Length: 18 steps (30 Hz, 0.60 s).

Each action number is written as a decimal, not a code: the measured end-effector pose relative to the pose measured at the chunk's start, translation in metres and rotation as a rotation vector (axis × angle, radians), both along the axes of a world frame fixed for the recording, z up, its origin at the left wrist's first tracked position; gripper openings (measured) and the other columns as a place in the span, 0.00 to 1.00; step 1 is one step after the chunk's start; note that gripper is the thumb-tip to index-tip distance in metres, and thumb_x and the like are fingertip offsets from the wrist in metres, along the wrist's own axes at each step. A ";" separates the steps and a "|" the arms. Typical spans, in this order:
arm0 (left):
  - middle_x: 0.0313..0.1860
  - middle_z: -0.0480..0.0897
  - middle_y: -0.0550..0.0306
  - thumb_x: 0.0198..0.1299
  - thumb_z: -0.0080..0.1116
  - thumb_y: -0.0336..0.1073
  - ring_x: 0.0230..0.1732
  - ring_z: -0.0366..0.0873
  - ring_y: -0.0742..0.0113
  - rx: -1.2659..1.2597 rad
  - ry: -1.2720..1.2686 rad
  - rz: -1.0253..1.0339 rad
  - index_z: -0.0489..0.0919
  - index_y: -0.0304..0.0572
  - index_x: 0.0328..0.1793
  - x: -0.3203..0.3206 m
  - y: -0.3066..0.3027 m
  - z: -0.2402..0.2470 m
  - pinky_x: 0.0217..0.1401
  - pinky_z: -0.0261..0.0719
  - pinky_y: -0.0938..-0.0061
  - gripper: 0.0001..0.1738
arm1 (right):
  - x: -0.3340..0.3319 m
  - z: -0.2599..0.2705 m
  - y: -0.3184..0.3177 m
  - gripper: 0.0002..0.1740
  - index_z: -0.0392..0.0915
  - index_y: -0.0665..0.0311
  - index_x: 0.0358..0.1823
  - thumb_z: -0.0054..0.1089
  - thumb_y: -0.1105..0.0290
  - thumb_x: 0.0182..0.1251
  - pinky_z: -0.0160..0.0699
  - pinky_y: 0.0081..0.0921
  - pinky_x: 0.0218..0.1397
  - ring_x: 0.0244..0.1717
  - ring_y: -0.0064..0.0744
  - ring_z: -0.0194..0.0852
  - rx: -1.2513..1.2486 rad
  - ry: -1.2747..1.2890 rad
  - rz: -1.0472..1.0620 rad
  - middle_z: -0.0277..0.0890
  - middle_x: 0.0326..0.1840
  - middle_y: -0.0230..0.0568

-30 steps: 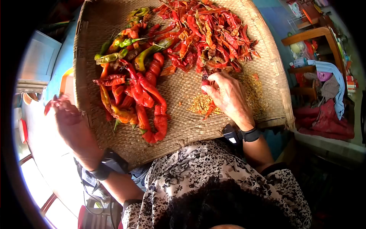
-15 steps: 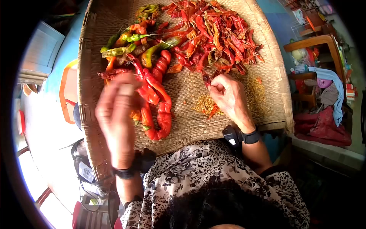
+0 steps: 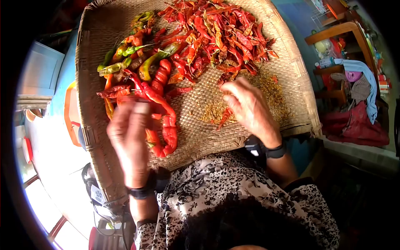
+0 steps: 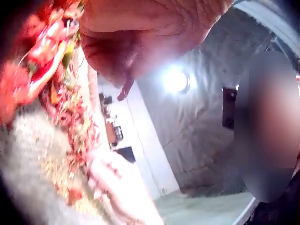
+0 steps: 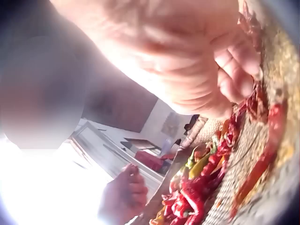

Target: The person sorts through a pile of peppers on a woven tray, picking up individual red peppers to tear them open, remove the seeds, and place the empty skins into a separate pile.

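My left hand [image 3: 131,141], blurred, hovers over the fresh red peppers [image 3: 169,129] at the tray's left. A small reddish piece [image 4: 125,90] sticks out from its curled fingers in the left wrist view. Loosely bent, the fingers of my right hand [image 3: 254,112] rest beside a dark dried chilli [image 3: 225,77], below the heap of dried red chillies [image 3: 221,35]; I see no clear grip. Yellow seeds [image 3: 273,96] lie around that hand, with a red chilli [image 3: 225,118] under it. Green and yellow peppers [image 3: 152,64] lie upper left.
The woven tray [image 3: 196,143] reaches to the patterned garment [image 3: 204,175]. Cables [image 3: 98,212] hang at the lower left, near an orange-rimmed object [image 3: 70,112]. At the right are a wooden frame [image 3: 333,37] and a dark red cloth [image 3: 356,127].
My left hand has come from beyond the tray's left edge to above the fresh peppers. The right hand stays in nearly the same place by the seeds, its fingers slightly shifted.
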<state>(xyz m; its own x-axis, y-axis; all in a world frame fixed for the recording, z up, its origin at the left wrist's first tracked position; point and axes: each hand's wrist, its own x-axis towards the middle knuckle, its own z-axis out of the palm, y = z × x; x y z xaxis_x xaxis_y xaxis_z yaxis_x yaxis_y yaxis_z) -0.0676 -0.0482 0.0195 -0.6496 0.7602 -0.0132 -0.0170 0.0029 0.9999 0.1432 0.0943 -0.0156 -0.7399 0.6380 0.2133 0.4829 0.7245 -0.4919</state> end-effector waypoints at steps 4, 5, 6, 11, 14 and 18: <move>0.42 0.79 0.59 0.68 0.50 0.37 0.34 0.71 0.78 0.363 -0.091 0.455 0.76 0.37 0.51 -0.063 -0.017 0.012 0.39 0.71 0.85 0.13 | 0.005 0.008 0.023 0.23 0.73 0.65 0.53 0.49 0.87 0.55 0.72 0.38 0.38 0.35 0.51 0.71 0.052 -0.085 -0.007 0.69 0.39 0.50; 0.46 0.79 0.56 0.69 0.48 0.38 0.40 0.72 0.77 0.258 0.080 0.461 0.72 0.34 0.57 -0.084 -0.031 0.004 0.43 0.75 0.83 0.17 | 0.002 0.007 0.025 0.23 0.73 0.65 0.53 0.49 0.87 0.55 0.72 0.38 0.38 0.35 0.51 0.71 0.052 -0.084 -0.001 0.69 0.39 0.50; 0.49 0.78 0.54 0.69 0.45 0.36 0.42 0.72 0.76 0.348 -0.081 0.503 0.70 0.32 0.60 -0.091 -0.035 0.012 0.45 0.75 0.82 0.18 | 0.000 0.008 0.025 0.23 0.74 0.64 0.53 0.49 0.86 0.54 0.74 0.39 0.38 0.36 0.49 0.72 0.095 -0.125 0.008 0.69 0.38 0.50; 0.60 0.71 0.47 0.67 0.47 0.32 0.48 0.74 0.69 0.657 -0.550 0.448 0.60 0.26 0.67 -0.133 -0.060 -0.006 0.47 0.78 0.82 0.25 | -0.008 0.003 0.029 0.20 0.76 0.64 0.50 0.46 0.85 0.57 0.72 0.41 0.40 0.38 0.55 0.72 0.126 -0.144 -0.022 0.70 0.38 0.53; 0.53 0.72 0.53 0.68 0.44 0.33 0.41 0.73 0.74 0.292 0.150 0.364 0.60 0.29 0.69 -0.103 -0.044 -0.013 0.41 0.76 0.84 0.25 | -0.013 0.005 0.030 0.16 0.76 0.65 0.46 0.48 0.84 0.57 0.72 0.41 0.39 0.37 0.55 0.72 0.131 -0.163 -0.030 0.70 0.36 0.53; 0.38 0.78 0.59 0.66 0.50 0.32 0.33 0.73 0.77 0.368 -0.261 0.243 0.71 0.33 0.61 -0.065 -0.018 -0.005 0.35 0.72 0.84 0.18 | -0.013 0.000 0.034 0.14 0.75 0.63 0.43 0.53 0.81 0.54 0.75 0.41 0.39 0.39 0.48 0.73 0.170 -0.176 -0.029 0.69 0.38 0.47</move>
<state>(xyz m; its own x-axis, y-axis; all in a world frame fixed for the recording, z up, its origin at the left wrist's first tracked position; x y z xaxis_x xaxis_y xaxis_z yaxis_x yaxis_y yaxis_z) -0.1323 -0.0657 0.0141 -0.8187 0.5727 0.0410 -0.2233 -0.3833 0.8962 0.1305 0.1281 -0.0157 -0.7571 0.6254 0.1888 0.5720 0.7742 -0.2709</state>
